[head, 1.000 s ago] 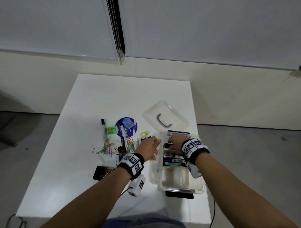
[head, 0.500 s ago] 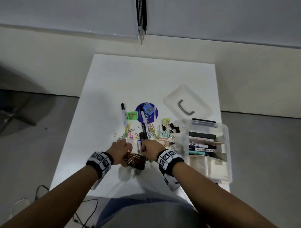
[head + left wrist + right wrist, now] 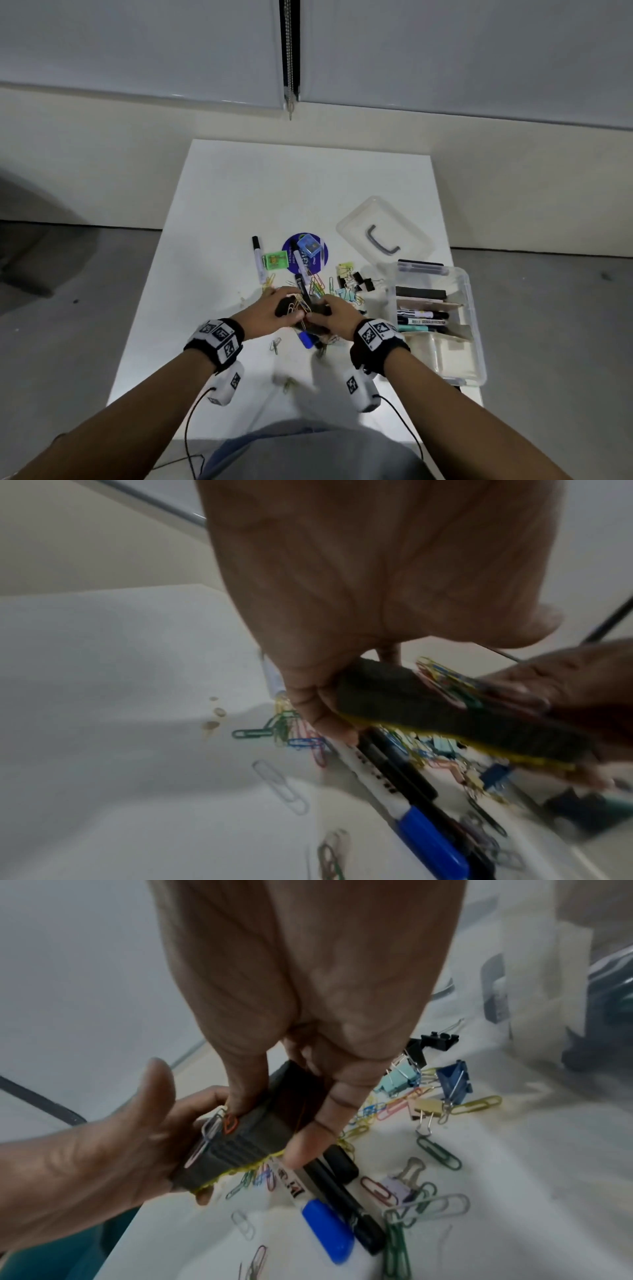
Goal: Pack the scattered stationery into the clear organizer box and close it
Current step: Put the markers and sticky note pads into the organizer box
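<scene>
Left hand: the left hand (image 3: 274,310) grips the left end of a dark block (image 3: 236,1139), thumb on top and fingers curled under it.
Right hand: the right hand (image 3: 337,317) grips the same block from the right, thumb on one face and fingers (image 3: 308,1148) wrapped over the other.
Dark block: a black oblong with a yellow lower edge, held between both hands just above the tabletop (image 3: 239,192); several paper clips cling to its top face. It looks like a board eraser, though I cannot tell for sure.
Markers: a blue-capped marker (image 3: 327,1229) and a black marker (image 3: 346,1204) lie side by side directly under the block; another marker (image 3: 257,258) lies farther off to the left.
Paper clips: coloured paper clips (image 3: 435,1148) lie scattered around and under the hands, mixed with binder clips (image 3: 453,1080) to the right.
Organizer box: the clear organizer box (image 3: 471,329) stands open at the right edge of the tabletop, to the right of the hands, with markers and dark flat items in its far compartments.
Lid: the clear lid (image 3: 383,229) with its grey handle lies flat just beyond the box.
Far items: a green sharpener (image 3: 275,261) and a blue one (image 3: 308,247) sit by a blue round disc (image 3: 320,255).
</scene>
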A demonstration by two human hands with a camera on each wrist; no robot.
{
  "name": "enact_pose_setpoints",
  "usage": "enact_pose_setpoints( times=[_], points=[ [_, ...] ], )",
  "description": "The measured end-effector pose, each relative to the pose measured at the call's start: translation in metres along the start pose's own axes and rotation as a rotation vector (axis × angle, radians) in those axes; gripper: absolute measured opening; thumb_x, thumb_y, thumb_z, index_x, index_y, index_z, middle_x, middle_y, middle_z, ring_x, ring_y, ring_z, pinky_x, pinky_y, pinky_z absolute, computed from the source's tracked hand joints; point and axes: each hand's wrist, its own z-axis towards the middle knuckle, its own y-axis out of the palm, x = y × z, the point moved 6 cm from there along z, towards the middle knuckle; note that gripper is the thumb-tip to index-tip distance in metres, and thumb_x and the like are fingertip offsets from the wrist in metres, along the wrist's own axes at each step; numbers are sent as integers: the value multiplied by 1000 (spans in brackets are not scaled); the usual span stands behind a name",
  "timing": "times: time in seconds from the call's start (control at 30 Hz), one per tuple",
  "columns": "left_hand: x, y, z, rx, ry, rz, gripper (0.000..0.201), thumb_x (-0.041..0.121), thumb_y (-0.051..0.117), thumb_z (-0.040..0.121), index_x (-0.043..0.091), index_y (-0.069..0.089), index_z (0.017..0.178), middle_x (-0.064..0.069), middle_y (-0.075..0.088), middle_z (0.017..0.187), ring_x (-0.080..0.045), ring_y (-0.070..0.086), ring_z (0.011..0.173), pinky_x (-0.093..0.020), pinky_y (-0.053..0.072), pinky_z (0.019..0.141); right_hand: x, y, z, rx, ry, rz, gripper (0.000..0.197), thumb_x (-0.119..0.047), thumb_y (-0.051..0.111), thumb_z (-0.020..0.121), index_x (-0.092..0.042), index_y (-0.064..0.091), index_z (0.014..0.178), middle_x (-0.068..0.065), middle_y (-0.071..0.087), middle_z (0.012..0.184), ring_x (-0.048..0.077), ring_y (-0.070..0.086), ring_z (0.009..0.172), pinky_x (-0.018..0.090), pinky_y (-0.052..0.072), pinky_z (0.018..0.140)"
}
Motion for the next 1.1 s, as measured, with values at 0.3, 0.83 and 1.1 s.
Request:
enact_pose_setpoints(
  times=[0.3,0.83,1.1],
  points=[
    [18,6,16,272,-61,-54,36,52,50,93,16,50,89,-6,63,83,-24,61,75,-30,48,58,-4,-16,-14,94,80,-51,42,-46,42,98,-10,59,81,20,66,84,35,65,72,40,53,70],
    [63,16,3,296,100,-178,13,43,57,92,31,57,98,7,67,93,-6,64,83,-17,49,66,-22,-80,-52,29,42,-409,22,-33,56,92,-13,59,101,9,64,103,28,63,97,34,50,82],
    [173,9,37,445,257,-332,18,40,46,98,26,58,103,5,65,97,-8,62,90,-27,51,80,-31,-178,-114,336,-91,-561,22,-19,63,85,-18,59,107,5,65,107,25,61,99,32,48,81]
  ],
)
